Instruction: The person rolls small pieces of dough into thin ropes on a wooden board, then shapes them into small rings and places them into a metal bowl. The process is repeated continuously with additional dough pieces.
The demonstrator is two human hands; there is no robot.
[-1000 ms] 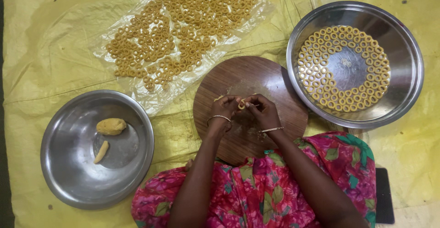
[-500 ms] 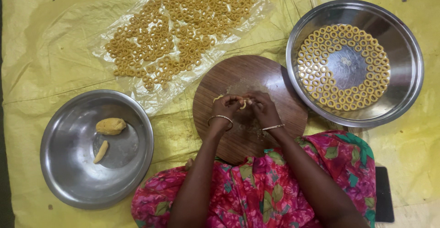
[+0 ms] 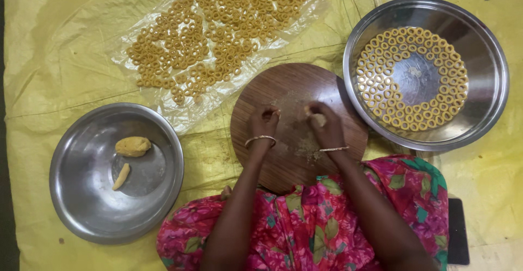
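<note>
One dough lump (image 3: 318,119) in right-hand fingers (image 3: 326,125); left fingers (image 3: 265,120) curled, contents indiscernible.

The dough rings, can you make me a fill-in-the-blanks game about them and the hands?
1. Both hands work over a round ____ board.
2. The right hand holds a small piece of ____.
3. In the big steel pan, the dough rings are laid in a ____ around a bare middle.
4. The steel bowl near the left hand holds ____ lumps of dough.

Missing words: wooden; dough; circle; two
</note>
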